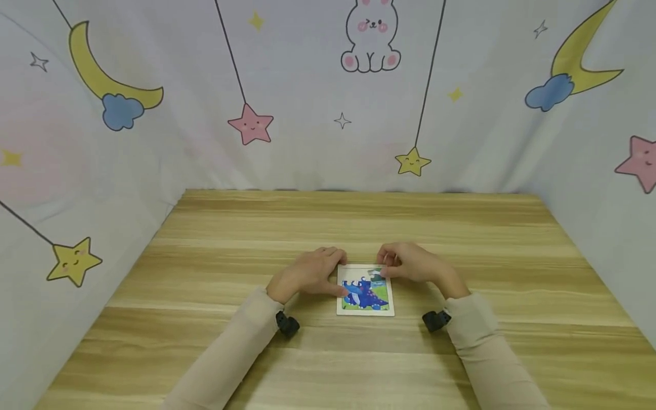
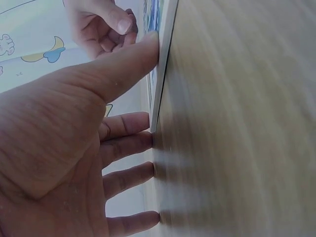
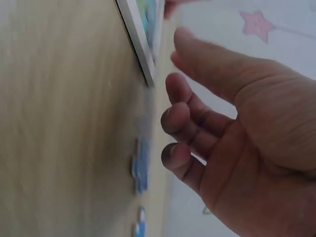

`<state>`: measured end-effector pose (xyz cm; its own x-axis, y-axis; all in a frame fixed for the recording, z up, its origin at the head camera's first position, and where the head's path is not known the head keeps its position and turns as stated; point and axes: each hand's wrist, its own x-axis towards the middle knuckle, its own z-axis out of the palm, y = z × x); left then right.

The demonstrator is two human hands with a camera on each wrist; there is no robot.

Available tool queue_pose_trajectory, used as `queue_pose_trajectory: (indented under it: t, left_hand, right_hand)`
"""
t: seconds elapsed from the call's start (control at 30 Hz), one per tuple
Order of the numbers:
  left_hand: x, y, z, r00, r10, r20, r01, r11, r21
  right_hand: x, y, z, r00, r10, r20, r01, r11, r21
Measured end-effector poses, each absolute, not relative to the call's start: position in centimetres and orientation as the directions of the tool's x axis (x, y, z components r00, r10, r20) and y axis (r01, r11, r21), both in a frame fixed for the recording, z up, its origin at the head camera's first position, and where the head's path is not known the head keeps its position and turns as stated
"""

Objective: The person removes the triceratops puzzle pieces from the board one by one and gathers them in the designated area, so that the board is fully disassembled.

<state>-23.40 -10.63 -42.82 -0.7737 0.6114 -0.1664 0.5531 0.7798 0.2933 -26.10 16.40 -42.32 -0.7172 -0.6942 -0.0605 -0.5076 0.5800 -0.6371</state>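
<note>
While the left hand (image 1: 307,274) steadies the dinosaur puzzle (image 1: 365,290) mid-desk (image 1: 328,228) with straight fingers, thumb on it, the right hand (image 1: 410,263) works its top corner, fingers curled; I can't tell whether it holds a piece. Mostly filled; loose pieces (image 3: 140,168) lie beside.

light wooden table (image 1: 359,222), pale cloth walls (image 1: 307,85) printed with moons, stars, a bunny (image 1: 370,35)

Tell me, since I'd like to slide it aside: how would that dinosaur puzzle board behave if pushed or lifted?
The dinosaur puzzle board probably stays stiff: its white edge looks straight in the left wrist view. Lying flat on the wooden table, it would likely slide rather than tip. The left hand touches its edge; loose pieces might shift if tilted.
</note>
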Motion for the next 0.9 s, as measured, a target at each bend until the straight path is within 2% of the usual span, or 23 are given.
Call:
queue_pose_trajectory:
  t: [0.13,0.33,0.47,0.67,0.9]
  left_hand:
    - [-23.6,-10.4,-42.7,-0.772,0.613,-0.167,0.555,0.779,0.294]
    - [-23.5,-10.3,-42.4,-0.769,0.617,-0.166,0.556,0.775,0.301]
    - [-23.5,-10.3,-42.4,-0.768,0.618,-0.165,0.560,0.774,0.295]
    - [-23.4,-10.5,-42.4,-0.766,0.622,-0.162,0.564,0.771,0.294]
    - [-23.2,-10.6,-42.5,-0.766,0.621,-0.166,0.562,0.773,0.296]
  right_hand:
    - [-25.9,15.2,-42.8,-0.696,-0.712,-0.089,-0.513,0.581,-0.632]
    - [-25.6,15.3,-42.7,-0.727,-0.681,-0.083,-0.506,0.614,-0.606]
    - [-25.8,16.2,-42.3,-0.735,-0.671,-0.102,-0.465,0.607,-0.644]
    - [-26.5,18.8,-41.4,-0.745,-0.655,-0.125,-0.406,0.595,-0.694]
    - [-26.7,24.0,-40.2,-0.814,-0.575,-0.084,-0.374,0.629,-0.682]
